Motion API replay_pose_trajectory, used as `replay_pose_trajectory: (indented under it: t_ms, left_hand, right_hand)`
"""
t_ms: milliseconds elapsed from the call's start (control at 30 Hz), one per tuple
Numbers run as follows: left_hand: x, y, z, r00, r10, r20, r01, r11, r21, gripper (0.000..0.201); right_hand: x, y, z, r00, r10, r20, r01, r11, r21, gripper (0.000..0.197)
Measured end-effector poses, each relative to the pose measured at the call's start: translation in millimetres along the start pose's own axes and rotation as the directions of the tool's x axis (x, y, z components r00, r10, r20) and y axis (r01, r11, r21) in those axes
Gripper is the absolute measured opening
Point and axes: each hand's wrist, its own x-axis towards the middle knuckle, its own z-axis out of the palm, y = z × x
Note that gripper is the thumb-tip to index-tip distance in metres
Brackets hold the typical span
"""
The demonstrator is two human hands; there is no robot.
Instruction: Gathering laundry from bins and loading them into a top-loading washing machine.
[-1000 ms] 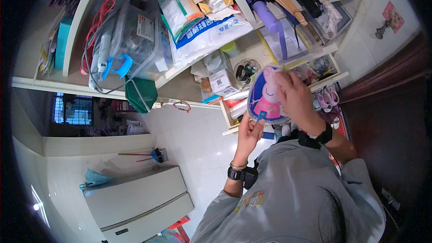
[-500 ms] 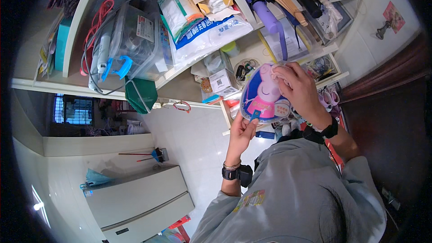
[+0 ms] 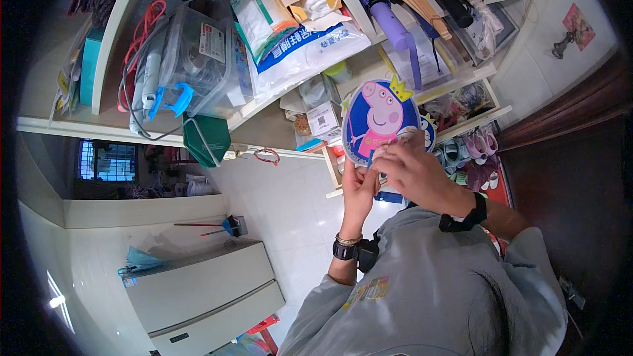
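A flat hand fan (image 3: 379,115) with a pink cartoon pig in a yellow crown on a blue ground is held up in front of me. My left hand (image 3: 360,191) is closed round its short blue handle from below. At the fan's lower part, my right hand (image 3: 412,168) has its fingers bunched together, close to the left thumb. A small pale crumpled bit seems to show between those fingers, but I cannot make it out. The right hand covers the fan's lower right part.
Beyond the fan is an open drawer (image 3: 491,115) of small things. Shoes (image 3: 471,148) stand to the right. Shelves hold a clear plastic box (image 3: 201,49), a white package (image 3: 310,53) and a purple umbrella (image 3: 389,23). A white refrigerator (image 3: 198,290) is at lower left.
My right hand has moved from the fan's upper right edge down to its lower part by the handle. The fan's face has turned more toward me, showing the crown. The left hand keeps its hold.
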Motion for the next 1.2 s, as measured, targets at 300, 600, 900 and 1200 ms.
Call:
replay_pose_trajectory:
  t_ms: [300, 600, 900, 1200]
  left_hand:
    - [-1.1, 2.9, 8.4, 0.979, -0.083, 0.188, 0.075, 0.996, 0.047, 0.051]
    - [-1.0, 11.5, 6.5, 1.000, 0.006, 0.013, -0.007, 0.999, 0.039, 0.048]
    - [-0.5, 8.3, 16.7, 0.999, 0.031, -0.032, -0.032, 0.999, -0.028, 0.048]
    - [-4.5, 20.8, 7.9, 0.996, 0.057, -0.069, -0.061, 0.997, -0.055, 0.040]
  right_hand:
    - [23.0, 3.3, -14.7, 0.962, 0.196, -0.190, -0.196, 0.980, 0.023, 0.025]
    - [9.7, 11.3, -13.1, 0.951, 0.304, -0.060, -0.298, 0.950, 0.093, 0.022]
    - [3.7, -7.5, -13.7, 0.997, -0.065, -0.040, 0.063, 0.996, -0.057, 0.027]
    - [3.9, 15.8, -23.9, 0.972, 0.172, -0.159, -0.180, 0.983, -0.035, 0.026]
